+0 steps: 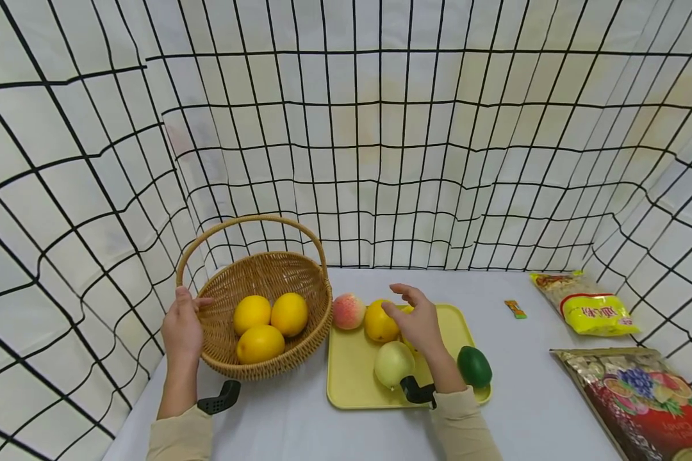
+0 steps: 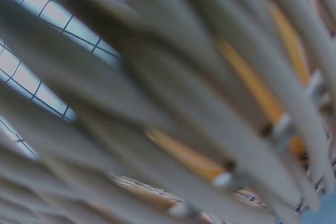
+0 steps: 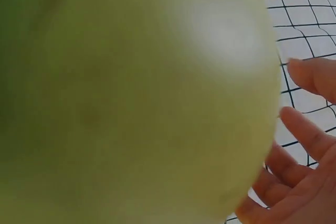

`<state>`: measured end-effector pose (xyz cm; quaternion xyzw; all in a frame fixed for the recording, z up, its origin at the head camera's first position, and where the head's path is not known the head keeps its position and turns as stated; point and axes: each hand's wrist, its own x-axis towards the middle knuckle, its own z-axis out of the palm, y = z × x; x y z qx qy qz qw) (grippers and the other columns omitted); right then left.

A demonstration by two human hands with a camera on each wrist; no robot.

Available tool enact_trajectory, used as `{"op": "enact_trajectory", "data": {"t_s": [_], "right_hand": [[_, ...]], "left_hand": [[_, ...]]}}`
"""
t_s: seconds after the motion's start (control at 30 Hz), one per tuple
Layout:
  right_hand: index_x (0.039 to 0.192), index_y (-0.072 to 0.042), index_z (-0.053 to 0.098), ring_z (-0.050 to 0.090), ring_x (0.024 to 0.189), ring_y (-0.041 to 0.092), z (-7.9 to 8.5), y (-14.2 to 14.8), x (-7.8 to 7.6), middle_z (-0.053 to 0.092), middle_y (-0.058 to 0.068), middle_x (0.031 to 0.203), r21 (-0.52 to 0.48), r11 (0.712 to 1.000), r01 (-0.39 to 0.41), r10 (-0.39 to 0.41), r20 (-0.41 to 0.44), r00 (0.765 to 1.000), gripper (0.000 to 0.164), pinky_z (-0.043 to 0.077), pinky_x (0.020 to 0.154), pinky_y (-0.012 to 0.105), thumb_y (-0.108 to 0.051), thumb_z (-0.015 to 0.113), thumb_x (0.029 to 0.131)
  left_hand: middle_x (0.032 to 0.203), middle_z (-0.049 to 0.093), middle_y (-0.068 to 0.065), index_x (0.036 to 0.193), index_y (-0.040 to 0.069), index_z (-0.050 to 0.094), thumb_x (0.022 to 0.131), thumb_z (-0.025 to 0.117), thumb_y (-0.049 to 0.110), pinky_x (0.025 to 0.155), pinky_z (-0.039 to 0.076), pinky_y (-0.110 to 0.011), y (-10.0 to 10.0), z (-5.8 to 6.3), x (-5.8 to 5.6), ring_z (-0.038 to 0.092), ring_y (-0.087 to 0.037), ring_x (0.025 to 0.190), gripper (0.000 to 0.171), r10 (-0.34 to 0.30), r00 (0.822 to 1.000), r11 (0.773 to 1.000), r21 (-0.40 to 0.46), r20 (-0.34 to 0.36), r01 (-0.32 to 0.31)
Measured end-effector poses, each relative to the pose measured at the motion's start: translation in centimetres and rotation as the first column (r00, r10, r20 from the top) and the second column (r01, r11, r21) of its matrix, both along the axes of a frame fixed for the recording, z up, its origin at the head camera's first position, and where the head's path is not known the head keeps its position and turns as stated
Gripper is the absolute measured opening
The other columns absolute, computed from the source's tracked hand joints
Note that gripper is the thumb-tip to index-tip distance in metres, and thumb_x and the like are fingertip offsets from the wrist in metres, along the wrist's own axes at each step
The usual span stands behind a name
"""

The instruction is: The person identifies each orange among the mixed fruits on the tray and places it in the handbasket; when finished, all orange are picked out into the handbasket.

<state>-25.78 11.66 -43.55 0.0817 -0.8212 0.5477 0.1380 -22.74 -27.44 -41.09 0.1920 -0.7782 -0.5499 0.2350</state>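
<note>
My left hand [image 1: 183,330] grips the left rim of a wicker basket [image 1: 265,262], which tilts its mouth toward me. Inside lie three yellow-orange oranges [image 1: 261,344]. Basket weave [image 2: 173,77] fills the left wrist view and hides the left hand there. Over a yellow tray [image 1: 352,390], my right hand [image 1: 418,320] is held with fingers apart and nothing between them. Beneath or beside it are another orange [image 1: 380,321] and a yellow fruit mostly hidden by the hand. A pale green round fruit [image 1: 394,363] sits nearer me, looming large in the right wrist view.
A peach [image 1: 348,312] lies at the tray's far left corner, a dark green avocado-like fruit [image 1: 474,367] at its right edge. Farther right are a small wrapped snack [image 1: 516,309], a yellow-labelled food bag [image 1: 594,310] and a red candy bag [image 1: 646,397]. Black-gridded white sheeting surrounds the table.
</note>
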Motion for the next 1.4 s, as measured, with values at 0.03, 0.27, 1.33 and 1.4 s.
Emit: {"op": "enact_trajectory", "data": {"t_s": [0.03, 0.27, 1.33, 1.4], "right_hand": [[0.126, -0.010, 0.063, 0.050, 0.122, 0.034, -0.1, 0.0, 0.0, 0.060, 0.011, 0.129, 0.020, 1.000, -0.005, 0.005, 0.010, 1.000, 0.042, 0.039, 0.102, 0.053, -0.019, 0.075, 0.087], [0.131, -0.009, 0.060, 0.048, 0.126, 0.037, -1.2, -0.2, -0.4, 0.058, 0.011, 0.134, 0.156, 0.988, -0.019, 0.014, 0.032, 0.999, 0.052, 0.038, 0.104, 0.052, -0.017, 0.078, 0.084], [0.141, -0.004, 0.048, 0.054, 0.123, 0.031, -2.2, -0.3, -0.6, 0.060, 0.013, 0.132, 0.531, 0.848, 0.013, -0.035, 0.032, 0.999, 0.085, 0.015, 0.115, 0.051, -0.036, 0.085, 0.071], [0.140, -0.005, 0.049, 0.054, 0.124, 0.031, -2.2, -0.4, -0.6, 0.060, 0.012, 0.133, 0.539, 0.842, 0.010, -0.036, 0.038, 0.999, 0.084, 0.014, 0.115, 0.052, -0.038, 0.085, 0.071]], "left_hand": [[0.139, 0.051, -0.024, 0.112, -0.005, 0.064, 0.101, 0.016, 0.062, 0.104, 0.023, -0.053, 0.0, 0.0, 0.0, 0.037, -0.039, 0.134, 0.083, 0.001, 1.000, 1.000, 0.002, 0.000, -0.001], [0.134, 0.054, -0.025, 0.111, -0.006, 0.063, 0.101, 0.017, 0.061, 0.102, 0.024, -0.053, 0.0, -0.1, 0.0, 0.039, -0.038, 0.132, 0.082, 0.002, 1.000, 1.000, 0.003, -0.013, -0.002], [0.133, 0.054, -0.025, 0.111, -0.006, 0.064, 0.102, 0.017, 0.060, 0.096, 0.026, -0.049, 0.1, -0.1, -0.1, 0.042, -0.037, 0.126, 0.082, 0.006, 1.000, 1.000, -0.005, -0.024, -0.006], [0.135, 0.053, -0.025, 0.112, -0.006, 0.065, 0.101, 0.016, 0.061, 0.099, 0.025, -0.052, 0.1, -0.1, 0.0, 0.041, -0.038, 0.128, 0.083, 0.005, 1.000, 1.000, 0.001, -0.020, -0.005]]}}
